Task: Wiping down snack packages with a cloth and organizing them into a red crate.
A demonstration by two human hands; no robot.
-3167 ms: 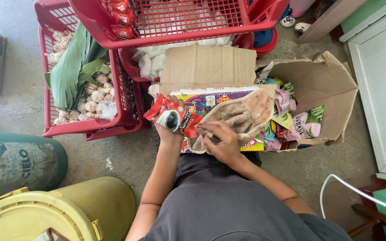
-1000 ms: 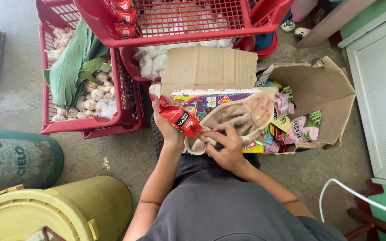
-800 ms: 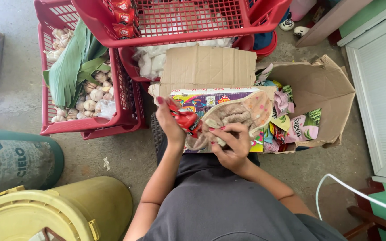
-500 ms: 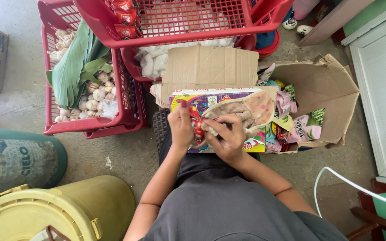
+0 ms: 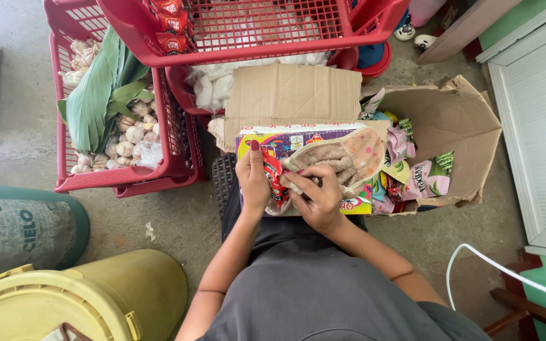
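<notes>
Left hand [image 5: 252, 180] and right hand [image 5: 316, 192] fingers pinch a red sachet [image 5: 273, 179], mostly hidden between them

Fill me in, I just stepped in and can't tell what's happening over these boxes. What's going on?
A person is bent over a colourful flat box lying across a cardboard carton. Their left hand grips a strip of red sachets, and their right hand pinches the same strip beside a clear bag of pale brown pieces lying on the box. An open cardboard box of snack packets sits to the right, and a red crate with garlic bulbs and green leaves stands to the left.
</notes>
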